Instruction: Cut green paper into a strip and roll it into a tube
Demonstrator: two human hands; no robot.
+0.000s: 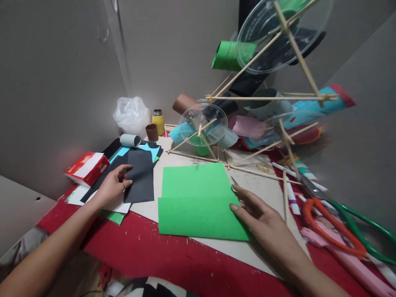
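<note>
- My left hand [113, 185] half-open over black paper [140, 181], seemingly gripping nothing.
- My right hand [260, 210] half-curled at the green paper's [198, 214] right edge; grip unclear.
- Green paper lies mid-board [241, 249]; best kept flat.

With the plain bright green paper [198, 206] as my clock's centre, it's black sheet [140, 175] at ten, yellow bottle [158, 123] at eleven, orange-lined green tube [227, 55] at twelve, red-tipped blue tube [318, 106] at two, red tabletop [148, 255] at six!
</note>
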